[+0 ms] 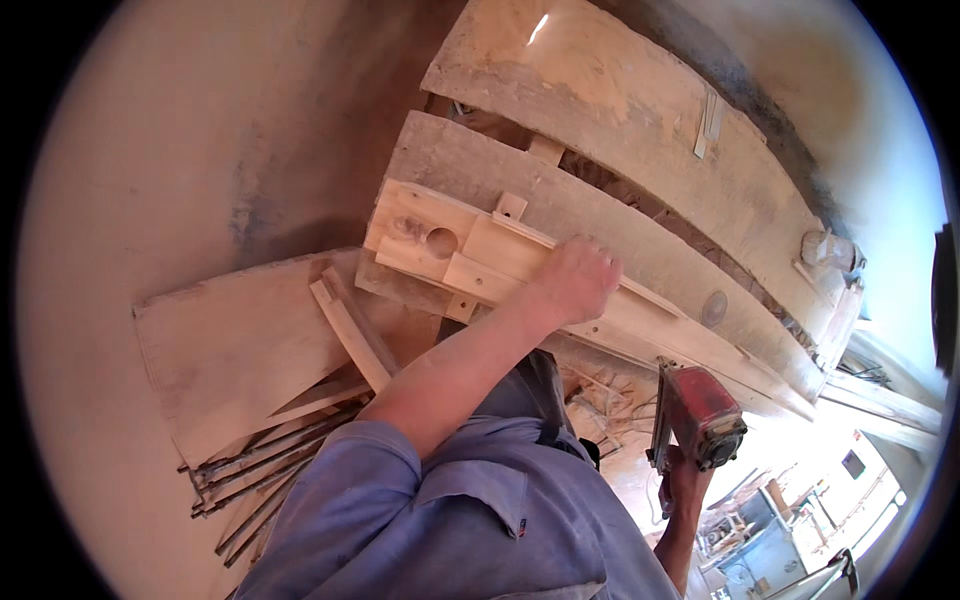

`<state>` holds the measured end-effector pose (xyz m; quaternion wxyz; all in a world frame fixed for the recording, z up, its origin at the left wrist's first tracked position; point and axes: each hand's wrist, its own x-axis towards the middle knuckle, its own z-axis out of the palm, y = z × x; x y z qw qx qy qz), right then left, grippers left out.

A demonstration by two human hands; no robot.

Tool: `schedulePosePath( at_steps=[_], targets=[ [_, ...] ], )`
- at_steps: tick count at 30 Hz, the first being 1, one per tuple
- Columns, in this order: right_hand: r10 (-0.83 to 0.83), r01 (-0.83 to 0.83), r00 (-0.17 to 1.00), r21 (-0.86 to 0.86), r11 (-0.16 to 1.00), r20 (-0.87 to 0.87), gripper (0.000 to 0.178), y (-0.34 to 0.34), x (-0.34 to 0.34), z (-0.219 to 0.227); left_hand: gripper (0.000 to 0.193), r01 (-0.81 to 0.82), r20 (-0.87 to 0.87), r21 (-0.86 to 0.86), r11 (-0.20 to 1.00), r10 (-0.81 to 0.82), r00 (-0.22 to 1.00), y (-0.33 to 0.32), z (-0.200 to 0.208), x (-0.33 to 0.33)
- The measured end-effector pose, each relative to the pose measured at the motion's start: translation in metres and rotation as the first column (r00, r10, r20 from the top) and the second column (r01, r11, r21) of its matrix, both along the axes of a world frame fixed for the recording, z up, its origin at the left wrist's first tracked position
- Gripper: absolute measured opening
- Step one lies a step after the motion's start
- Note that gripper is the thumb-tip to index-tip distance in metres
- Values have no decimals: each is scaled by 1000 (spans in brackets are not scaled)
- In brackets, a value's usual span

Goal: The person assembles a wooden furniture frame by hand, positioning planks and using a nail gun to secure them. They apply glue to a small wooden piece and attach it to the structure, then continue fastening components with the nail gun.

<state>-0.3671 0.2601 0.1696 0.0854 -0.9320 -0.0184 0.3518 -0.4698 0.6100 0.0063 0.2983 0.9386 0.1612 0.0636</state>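
Observation:
A long pale wooden board (pixel 400 225) with a round hole near its left end lies across the bench plank. Thin wooden strips (pixel 650 297) run along its edges. My left hand (pixel 580 280) rests on it near the middle, fingers curled over the far strip and closed; the fingertips are partly hidden. Lower right, my right hand (pixel 685 482) grips the handle of a red nail gun (pixel 700 405). The gun's nose is at the near edge of the board; whether it touches is hard to tell. Small wooden blocks (pixel 511 206) stick out from beside the board.
Beyond a gap lies a second thick plank (pixel 600 90) with thin slats (pixel 708 125) on it. A plywood sheet (pixel 230 330), loose wood pieces (pixel 350 325) and several metal bar clamps (pixel 270 460) are at the left. Wood scraps (pixel 610 405) litter the floor beneath.

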Motion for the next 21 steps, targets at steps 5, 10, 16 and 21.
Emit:
schedulePosePath(
  at_steps=[5,10,16,21],
  targets=[
    [173,-179,969,19,984,175,17,-44,10,-18,12,25,6,-33,999,-24,1000,0,4,4],
    [23,-34,998,-198,980,-59,26,22,6,17,12,25,-17,-48,999,-26,1000,3,4,4],
    [66,-77,996,-240,968,-53,45,2,6,14,13,41,-14,-74,996,-42,999,2,-2,5],
    [172,-164,985,-230,959,15,35,-12,6,7,13,59,-21,-66,996,-60,998,3,-3,7]
  ],
)
